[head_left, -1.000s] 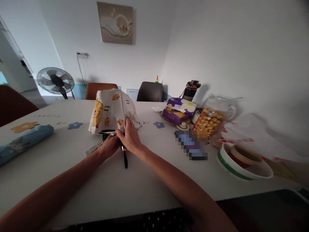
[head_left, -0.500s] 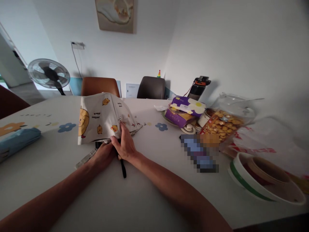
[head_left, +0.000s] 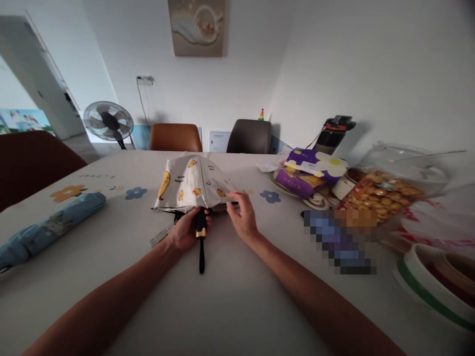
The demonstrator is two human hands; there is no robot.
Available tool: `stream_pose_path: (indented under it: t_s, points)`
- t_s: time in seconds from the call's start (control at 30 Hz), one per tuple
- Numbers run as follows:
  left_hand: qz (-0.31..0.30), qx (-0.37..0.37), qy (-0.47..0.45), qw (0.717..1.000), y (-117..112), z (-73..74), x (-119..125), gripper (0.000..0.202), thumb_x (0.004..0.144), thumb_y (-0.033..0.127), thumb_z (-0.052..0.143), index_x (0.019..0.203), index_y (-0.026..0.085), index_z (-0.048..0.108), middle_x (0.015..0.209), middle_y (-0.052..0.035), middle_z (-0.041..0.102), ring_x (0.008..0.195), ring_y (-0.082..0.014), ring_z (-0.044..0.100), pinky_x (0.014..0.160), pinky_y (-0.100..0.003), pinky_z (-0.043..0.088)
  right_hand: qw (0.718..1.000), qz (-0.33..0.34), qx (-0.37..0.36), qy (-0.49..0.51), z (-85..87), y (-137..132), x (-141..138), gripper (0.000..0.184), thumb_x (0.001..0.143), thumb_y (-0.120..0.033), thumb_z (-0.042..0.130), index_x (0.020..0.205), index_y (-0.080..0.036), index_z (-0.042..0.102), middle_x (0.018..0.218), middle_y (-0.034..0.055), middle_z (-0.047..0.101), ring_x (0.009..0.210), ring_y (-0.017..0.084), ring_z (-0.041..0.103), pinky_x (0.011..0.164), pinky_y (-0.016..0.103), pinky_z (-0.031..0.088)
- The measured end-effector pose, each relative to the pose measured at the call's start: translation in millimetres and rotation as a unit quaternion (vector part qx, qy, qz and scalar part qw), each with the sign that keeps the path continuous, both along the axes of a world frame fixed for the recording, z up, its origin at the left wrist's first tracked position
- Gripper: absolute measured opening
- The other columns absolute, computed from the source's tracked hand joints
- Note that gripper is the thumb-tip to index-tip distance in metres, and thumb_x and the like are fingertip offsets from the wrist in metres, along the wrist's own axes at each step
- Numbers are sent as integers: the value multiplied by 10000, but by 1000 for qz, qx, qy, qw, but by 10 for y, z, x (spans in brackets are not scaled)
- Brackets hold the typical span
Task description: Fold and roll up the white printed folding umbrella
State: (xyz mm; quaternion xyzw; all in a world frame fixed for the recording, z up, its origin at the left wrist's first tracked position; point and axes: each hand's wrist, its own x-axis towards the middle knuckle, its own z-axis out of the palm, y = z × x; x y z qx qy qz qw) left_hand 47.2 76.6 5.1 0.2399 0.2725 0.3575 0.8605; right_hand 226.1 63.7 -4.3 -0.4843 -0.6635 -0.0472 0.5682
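A white umbrella (head_left: 191,183) printed with yellow ducks lies partly folded on the table, its canopy loose and pointing away from me. My left hand (head_left: 188,227) is wrapped round its black handle, which has a gold band and a black strap hanging toward me. By the canopy's right edge is my right hand (head_left: 242,212), its fingers apart and slightly bent; whether a fingertip touches the fabric I cannot tell. Under the left side of the canopy a clear, flat strip (head_left: 161,235) sticks out beside my left wrist.
A folded blue umbrella (head_left: 55,225) lies at the left on the white table (head_left: 208,306). To the right are a blurred-out phone-like object (head_left: 337,242), purple tissue packs (head_left: 297,183), a jar of snacks (head_left: 386,190), a black bottle (head_left: 332,136) and stacked bowls (head_left: 426,282). Chairs stand behind.
My right hand has come off the canopy and moved to its right side, fingers opening. The canopy now spreads lower and wider, and the handle in my left hand shows. The view has turned left.
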Motion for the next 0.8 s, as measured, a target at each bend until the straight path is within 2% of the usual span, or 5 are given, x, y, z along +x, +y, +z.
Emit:
stream_pose_path:
  t_s: [0.1, 0.2, 0.43, 0.6, 0.8]
  points:
    - [22, 1, -19, 1000, -2, -1, 10, 259, 912, 274, 395, 785, 110, 550, 678, -49, 543, 561, -100, 542, 476, -192, 473, 994, -6, 2, -112, -6, -49, -90, 247, 785, -174, 529, 1025, -211, 574, 1104, 87, 595, 1068, 220, 536, 938, 403, 394]
    - [61, -6, -20, 998, -15, 18, 42, 239, 911, 238, 399, 778, 106, 548, 675, -42, 554, 548, -94, 541, 518, -208, 497, 986, -4, -13, -166, 10, -37, -201, 300, 789, -190, 549, 1087, -211, 569, 1159, 89, 582, 1096, 231, 525, 949, 416, 380]
    - [65, -20, -5, 998, -14, 42, 98, 242, 912, 226, 393, 779, 103, 554, 639, -38, 552, 511, -98, 536, 496, -214, 478, 985, 26, -34, -166, 156, 110, -327, 218, 815, -192, 569, 1024, -206, 629, 1076, 76, 629, 1025, 216, 567, 900, 385, 425]
    - [64, -45, -9, 997, 10, 25, 79, 219, 905, 235, 408, 810, 103, 554, 651, -44, 560, 523, -102, 539, 500, -209, 467, 991, 59, -24, -119, 309, 195, -305, 224, 830, -153, 542, 1006, -241, 650, 1035, 45, 656, 1023, 191, 571, 926, 364, 431]
    - [50, -43, -26, 997, 33, 13, 59, 223, 892, 221, 377, 820, 107, 554, 638, -49, 554, 524, -114, 537, 499, -218, 461, 983, 125, -67, -116, 319, 222, -244, 226, 817, -136, 542, 977, -229, 672, 986, 40, 671, 964, 169, 593, 894, 345, 463]
